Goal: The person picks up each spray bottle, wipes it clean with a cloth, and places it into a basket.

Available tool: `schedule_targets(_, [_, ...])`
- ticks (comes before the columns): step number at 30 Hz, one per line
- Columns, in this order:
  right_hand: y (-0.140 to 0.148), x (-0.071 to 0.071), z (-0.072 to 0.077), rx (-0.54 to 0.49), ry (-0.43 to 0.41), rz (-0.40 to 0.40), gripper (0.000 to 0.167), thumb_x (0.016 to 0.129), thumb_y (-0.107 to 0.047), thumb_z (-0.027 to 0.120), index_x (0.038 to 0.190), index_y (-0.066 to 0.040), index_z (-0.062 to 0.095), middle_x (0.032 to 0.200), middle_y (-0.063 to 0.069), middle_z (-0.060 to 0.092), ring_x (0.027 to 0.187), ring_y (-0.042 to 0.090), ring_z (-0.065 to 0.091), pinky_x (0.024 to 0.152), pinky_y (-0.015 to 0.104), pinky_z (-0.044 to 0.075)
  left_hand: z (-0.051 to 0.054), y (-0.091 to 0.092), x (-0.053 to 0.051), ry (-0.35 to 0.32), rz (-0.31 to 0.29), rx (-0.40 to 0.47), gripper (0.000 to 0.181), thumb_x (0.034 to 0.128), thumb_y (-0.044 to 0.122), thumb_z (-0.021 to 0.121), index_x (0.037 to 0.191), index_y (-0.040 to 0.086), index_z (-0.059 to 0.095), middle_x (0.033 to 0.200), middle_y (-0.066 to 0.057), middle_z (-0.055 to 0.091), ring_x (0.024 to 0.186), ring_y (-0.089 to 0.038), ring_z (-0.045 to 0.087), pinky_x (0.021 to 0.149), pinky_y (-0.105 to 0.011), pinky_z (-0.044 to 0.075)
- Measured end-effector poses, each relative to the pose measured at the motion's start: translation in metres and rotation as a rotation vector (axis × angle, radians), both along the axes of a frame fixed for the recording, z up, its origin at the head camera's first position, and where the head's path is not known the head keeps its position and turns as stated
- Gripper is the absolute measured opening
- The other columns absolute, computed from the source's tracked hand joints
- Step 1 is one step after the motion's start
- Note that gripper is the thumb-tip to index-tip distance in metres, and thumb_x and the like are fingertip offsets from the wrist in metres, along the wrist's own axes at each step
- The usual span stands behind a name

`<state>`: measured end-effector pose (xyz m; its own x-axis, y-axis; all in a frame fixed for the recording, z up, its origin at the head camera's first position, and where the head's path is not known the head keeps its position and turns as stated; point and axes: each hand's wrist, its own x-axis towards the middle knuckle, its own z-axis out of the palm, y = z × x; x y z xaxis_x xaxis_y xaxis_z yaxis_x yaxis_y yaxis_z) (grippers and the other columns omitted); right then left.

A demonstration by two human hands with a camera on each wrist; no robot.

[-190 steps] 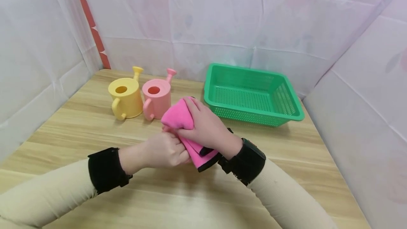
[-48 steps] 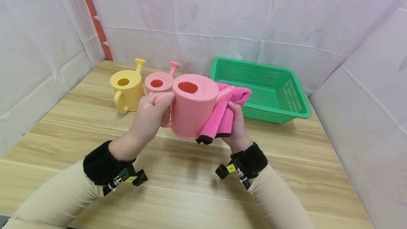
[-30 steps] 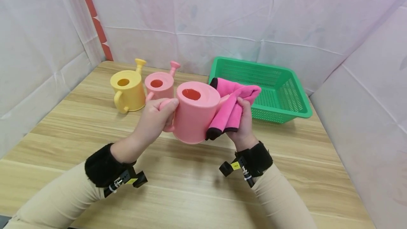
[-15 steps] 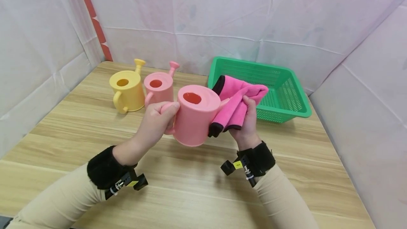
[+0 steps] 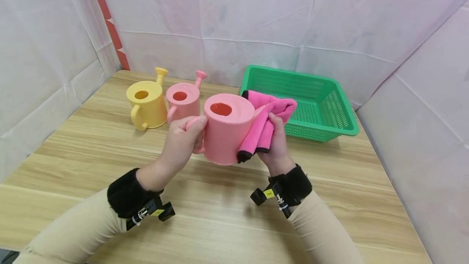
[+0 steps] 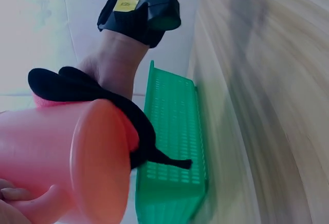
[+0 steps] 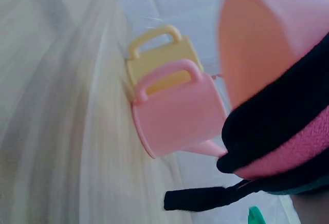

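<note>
A pink watering can [image 5: 227,133] is held above the table, its top opening facing up. My left hand [image 5: 178,139] grips its handle, thumb on top. In my right hand [image 5: 275,144] is a folded hot-pink cloth [image 5: 261,127] with black edging, wrapped about the can's spout and lying against its side. The cloth hides most of the spout. The left wrist view shows the can's base [image 6: 105,157] and the black edging [image 6: 141,126] beside it. In the right wrist view the cloth's edging [image 7: 277,116] covers part of the can.
A yellow watering can [image 5: 148,109] and a second pink one [image 5: 185,103] stand side by side at the back left of the wooden table [image 5: 205,223]. At the back right, behind the cloth, sits a green perforated basket [image 5: 320,131]. Pale sheets [image 5: 253,15] enclose the table.
Earliest, both hands were close together at the cloth, the can's body unseen. Later the left hand grips the handle. The cloth moved right along the spout, then back left in the last half second.
</note>
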<state>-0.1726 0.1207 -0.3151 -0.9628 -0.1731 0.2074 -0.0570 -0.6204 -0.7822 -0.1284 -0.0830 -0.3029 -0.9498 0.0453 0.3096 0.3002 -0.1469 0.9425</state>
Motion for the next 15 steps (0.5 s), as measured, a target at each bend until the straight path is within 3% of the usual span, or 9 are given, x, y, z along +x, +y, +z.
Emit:
schedule_targets(4, [-0.004,0.006,-0.002,0.121,-0.005,0.034,0.029,0.093,-0.035,0.042,0.114,-0.015,0.047,0.103,-0.003,0.055,0.088,0.009,0.054,0.077,0.022,0.044,0.002,0.006,0.000,0.028,0.028,0.053,0.046,0.0951,0.019,0.052,0.055,0.004,0.035,0.049,-0.006,0.032,0.044,-0.021,0.032,0.042,-0.025,0.030])
schedule_targets(9, [-0.008,0.012,0.000,0.262,-0.024,0.017,0.031,0.095,-0.036,0.036,0.111,-0.014,0.050,0.096,-0.002,0.057,0.084,0.010,0.056,0.074,0.024,0.045,0.004,0.012,-0.001,0.050,0.064,0.128,0.045,0.0946,0.016,0.052,0.055,0.004,0.034,0.048,-0.006,0.031,0.042,-0.019,0.030,0.041,-0.024,0.028])
schedule_targets(13, [-0.013,0.018,0.000,0.342,0.000,-0.054,0.034,0.096,-0.040,0.035,0.109,-0.013,0.052,0.093,0.000,0.058,0.082,0.012,0.057,0.074,0.027,0.046,0.005,0.014,-0.001,0.056,0.088,0.157,0.046,0.0948,0.018,0.051,0.054,0.005,0.035,0.047,-0.006,0.030,0.041,-0.020,0.029,0.041,-0.025,0.027])
schedule_targets(15, [-0.016,0.023,0.002,0.381,0.066,-0.115,0.031,0.097,-0.036,0.034,0.112,-0.014,0.050,0.094,0.002,0.057,0.082,0.014,0.057,0.074,0.028,0.047,0.006,0.015,-0.002,0.061,0.092,0.174,0.046,0.0951,0.019,0.051,0.054,0.006,0.035,0.047,-0.005,0.030,0.040,-0.020,0.028,0.040,-0.026,0.026])
